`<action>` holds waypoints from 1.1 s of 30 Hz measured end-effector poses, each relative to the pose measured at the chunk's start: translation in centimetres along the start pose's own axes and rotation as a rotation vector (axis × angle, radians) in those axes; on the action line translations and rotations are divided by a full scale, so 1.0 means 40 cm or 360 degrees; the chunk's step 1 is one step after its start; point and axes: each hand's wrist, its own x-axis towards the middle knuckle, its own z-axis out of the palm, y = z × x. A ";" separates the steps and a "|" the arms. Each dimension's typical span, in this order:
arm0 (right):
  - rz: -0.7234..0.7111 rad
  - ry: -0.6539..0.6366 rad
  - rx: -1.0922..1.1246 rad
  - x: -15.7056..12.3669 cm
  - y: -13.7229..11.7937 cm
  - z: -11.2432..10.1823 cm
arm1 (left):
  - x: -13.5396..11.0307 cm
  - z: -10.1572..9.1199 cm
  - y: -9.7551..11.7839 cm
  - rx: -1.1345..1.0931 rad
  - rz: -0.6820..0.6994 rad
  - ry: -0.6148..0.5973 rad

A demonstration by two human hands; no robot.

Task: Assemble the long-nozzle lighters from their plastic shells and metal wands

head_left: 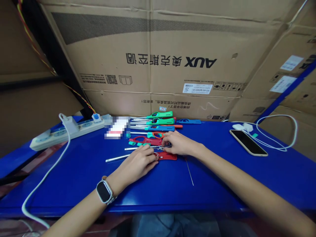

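My left hand [142, 160] lies on an open red lighter casing [170, 155] on the blue table, its fingers closed over the casing's left part. A long silver metal tube [116, 158] sticks out to the left from under this hand. My right hand [177, 143] is just above the casing, fingertips pinched together near a thin white wire [156, 153]; what they hold is too small to make out. Behind the hands lie another red casing half [148, 140], a second metal tube [129, 149] and small teal pieces [132, 143].
Several long lighters, among them a green one [160, 115] and a blue one [161, 128], lie in a row behind. A thin rod [189, 172] lies right of the hands. A phone [248, 142] and white cable are at right, a power strip [74, 131] at left. Cardboard [138, 75] stands behind.
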 end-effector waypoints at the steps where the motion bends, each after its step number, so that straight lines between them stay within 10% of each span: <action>1: -0.0027 0.0001 -0.0011 -0.001 0.003 -0.001 | -0.001 -0.002 0.001 0.0023 -0.0001 -0.0009; 9: -0.0093 0.0393 -0.0217 -0.064 -0.032 -0.015 | 0.031 -0.051 -0.004 -0.0027 -0.0308 0.0351; 18: -0.0013 0.0541 -0.0385 -0.106 -0.052 0.004 | 0.122 -0.032 -0.038 -0.0424 -0.0429 0.0065; 33: 0.0056 0.0417 -0.0285 -0.129 -0.069 0.002 | 0.072 -0.009 -0.020 -0.0332 -0.0325 -0.0130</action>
